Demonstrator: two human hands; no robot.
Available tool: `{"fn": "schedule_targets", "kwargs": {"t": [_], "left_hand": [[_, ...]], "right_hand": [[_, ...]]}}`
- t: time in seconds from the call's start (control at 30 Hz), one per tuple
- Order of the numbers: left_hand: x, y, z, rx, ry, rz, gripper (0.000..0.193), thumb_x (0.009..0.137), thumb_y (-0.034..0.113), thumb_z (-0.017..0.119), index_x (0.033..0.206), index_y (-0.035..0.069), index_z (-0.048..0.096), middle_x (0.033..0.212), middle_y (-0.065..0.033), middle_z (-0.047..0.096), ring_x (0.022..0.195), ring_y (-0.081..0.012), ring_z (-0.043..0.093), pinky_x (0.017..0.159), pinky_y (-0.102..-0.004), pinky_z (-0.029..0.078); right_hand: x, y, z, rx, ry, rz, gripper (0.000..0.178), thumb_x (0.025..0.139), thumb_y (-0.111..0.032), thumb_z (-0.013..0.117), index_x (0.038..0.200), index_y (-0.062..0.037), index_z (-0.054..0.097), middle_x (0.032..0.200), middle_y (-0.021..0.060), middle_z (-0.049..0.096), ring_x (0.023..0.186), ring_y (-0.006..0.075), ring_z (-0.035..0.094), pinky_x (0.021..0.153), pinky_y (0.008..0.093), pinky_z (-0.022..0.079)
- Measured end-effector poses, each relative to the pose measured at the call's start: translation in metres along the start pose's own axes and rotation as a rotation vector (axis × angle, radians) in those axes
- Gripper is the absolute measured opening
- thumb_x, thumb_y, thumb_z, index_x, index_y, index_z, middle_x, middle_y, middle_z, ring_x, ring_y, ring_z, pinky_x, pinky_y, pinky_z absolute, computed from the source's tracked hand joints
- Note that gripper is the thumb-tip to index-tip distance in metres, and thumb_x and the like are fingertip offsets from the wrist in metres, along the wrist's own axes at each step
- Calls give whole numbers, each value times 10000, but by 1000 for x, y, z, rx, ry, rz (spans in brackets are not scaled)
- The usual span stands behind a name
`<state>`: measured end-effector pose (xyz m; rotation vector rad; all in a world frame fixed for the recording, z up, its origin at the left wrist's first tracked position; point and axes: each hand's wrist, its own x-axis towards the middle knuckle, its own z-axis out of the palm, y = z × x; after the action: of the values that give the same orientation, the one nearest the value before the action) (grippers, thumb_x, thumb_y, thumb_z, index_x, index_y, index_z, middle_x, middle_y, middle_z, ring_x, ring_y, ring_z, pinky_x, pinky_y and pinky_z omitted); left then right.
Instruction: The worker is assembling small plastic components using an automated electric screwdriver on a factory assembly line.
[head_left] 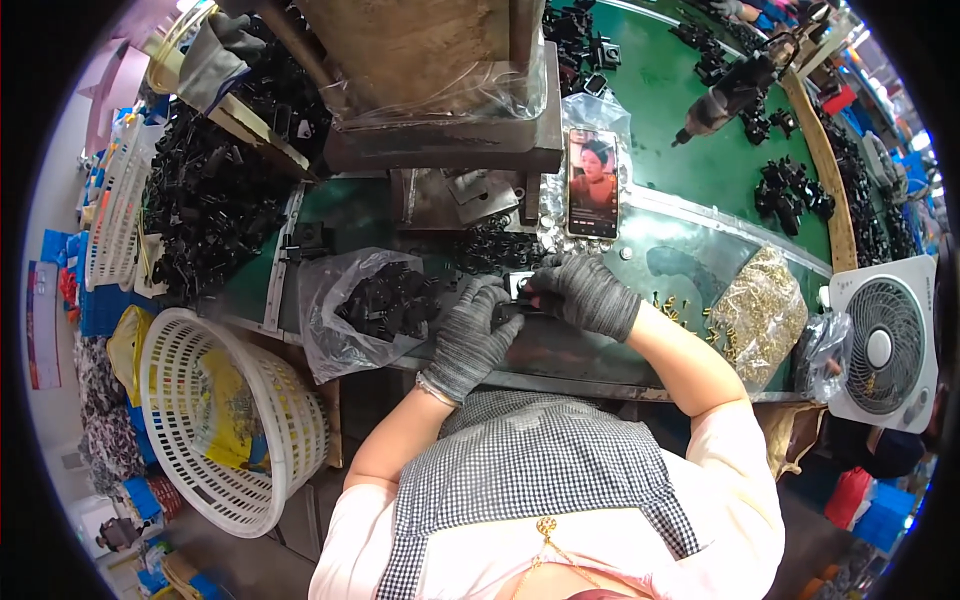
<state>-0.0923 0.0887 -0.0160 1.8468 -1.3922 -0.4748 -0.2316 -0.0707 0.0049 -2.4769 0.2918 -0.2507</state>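
Observation:
My left hand (468, 342) and my right hand (592, 297), both in grey knitted gloves, meet at the table's near side. Between their fingertips is a small black part with a bright silvery face (518, 283). My right fingers are pinched at its right side; the left fingers curl against its left side. Its exact kind is too small to tell. Just beyond lies a pile of small black parts (495, 245). To the left of my left hand, a clear plastic bag (335, 300) lies open around black parts (395, 300).
A heavy metal press (445, 145) stands ahead. A phone (593, 185) leans beyond my right hand. Rightward lie brass-coloured screws (675, 312), a bag of them (762, 315) and a fan (880, 345). A white basket (290, 440) is at left; a power screwdriver (715, 105) hangs far right.

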Motion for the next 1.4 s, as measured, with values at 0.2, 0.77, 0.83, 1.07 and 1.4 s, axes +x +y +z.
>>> {"fn": "schedule_targets", "kwargs": {"t": [0.2,0.77,0.83,1.07,1.4], "left_hand": [[4,-6,-6,-114,7,-3,316,733,103,758,996,17,604,1095,-138,625,977,-281,620,840,-358,504],[106,-19,-39,21,340,-35,300,737,144,760,971,14,626,924,-154,656,892,-305,643,812,-367,507],[113,-23,-38,39,331,-73,295,742,153,758,964,10,627,908,-155,655,887,-305,642,806,-369,506],[115,-34,-35,69,370,-55,328,783,238,757,980,0,646,892,-158,690,815,-280,667,759,-377,510],[103,-16,-38,-146,238,-49,219,793,167,708,952,33,639,907,-134,661,862,-291,640,799,-377,501]], "right_hand": [[6,-12,-11,210,14,135,210,753,-106,715,953,-53,684,875,131,658,851,309,650,734,393,521],[25,-14,-25,-287,259,-135,936,620,-159,792,1426,-32,333,1401,243,399,1255,439,419,1027,491,394],[14,-8,-27,-270,262,-149,921,617,-147,790,1418,-40,345,1388,241,412,1237,438,437,1013,488,407],[-48,-3,-26,-143,154,-94,733,608,-91,777,1286,-74,500,1291,216,508,1117,412,541,914,459,483],[-116,3,-13,-359,-185,577,289,669,-41,647,957,-58,629,953,193,611,888,364,615,767,455,511]]}}
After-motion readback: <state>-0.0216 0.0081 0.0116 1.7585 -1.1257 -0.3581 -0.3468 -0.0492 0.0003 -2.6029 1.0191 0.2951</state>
